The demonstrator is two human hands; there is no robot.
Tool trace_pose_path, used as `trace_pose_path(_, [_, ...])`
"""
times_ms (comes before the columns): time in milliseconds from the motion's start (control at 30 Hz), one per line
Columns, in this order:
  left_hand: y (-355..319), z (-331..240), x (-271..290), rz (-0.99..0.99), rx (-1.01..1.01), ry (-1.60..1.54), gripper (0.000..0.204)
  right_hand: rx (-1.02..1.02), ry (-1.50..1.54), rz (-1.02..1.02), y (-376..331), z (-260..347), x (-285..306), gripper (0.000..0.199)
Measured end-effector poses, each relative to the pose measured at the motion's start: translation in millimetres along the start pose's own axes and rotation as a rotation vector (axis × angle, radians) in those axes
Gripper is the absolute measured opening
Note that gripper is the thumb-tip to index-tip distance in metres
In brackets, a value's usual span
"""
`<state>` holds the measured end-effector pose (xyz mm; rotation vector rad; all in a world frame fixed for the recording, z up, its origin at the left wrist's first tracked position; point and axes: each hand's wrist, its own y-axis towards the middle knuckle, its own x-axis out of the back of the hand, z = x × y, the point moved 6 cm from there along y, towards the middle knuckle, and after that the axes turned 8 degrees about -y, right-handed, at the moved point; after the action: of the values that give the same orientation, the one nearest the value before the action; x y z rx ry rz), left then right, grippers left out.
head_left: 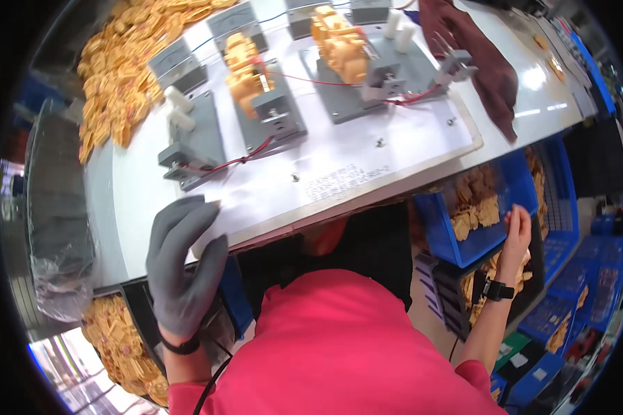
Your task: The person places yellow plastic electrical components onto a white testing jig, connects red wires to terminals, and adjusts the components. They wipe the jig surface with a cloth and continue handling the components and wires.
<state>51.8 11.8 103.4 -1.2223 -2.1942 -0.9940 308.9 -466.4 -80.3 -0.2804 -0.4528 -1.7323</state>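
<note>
My left hand [180, 259] wears a grey glove and rests flat on the near edge of the white fixture board [367, 166], fingers together, holding nothing. My bare right hand [517, 232] reaches down to the right, into or onto the rim of a blue bin [477, 249] of small yellow parts; whether it grips anything is hidden. On the board stand several grey test jigs [273, 111] with red wires. Two of them carry yellow plastic parts [339, 41].
A big heap of yellow parts [121, 69] lies at the far left of the bench. Another bin of yellow parts [121, 342] sits low at my left. A dark red cloth [481, 62] lies on the right. More blue bins [567, 290] stack at lower right.
</note>
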Motion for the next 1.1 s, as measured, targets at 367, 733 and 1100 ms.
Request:
trace_pose_path(367, [-5,41,-23,-0.123,0.042,0.113,0.025,1.22,-0.154,0.652,-127,307,-231,0.014])
trace_pose_path(733, [-5,46,-21,-0.14,0.003,0.098,0.021,1.157,-0.183,0.694,-129,301,-249,0.012])
trace_pose_path(1100, [-5,48,-20,-0.122,0.033,0.059,0.021,1.165,-0.204,0.636,-131,299,-247,0.019])
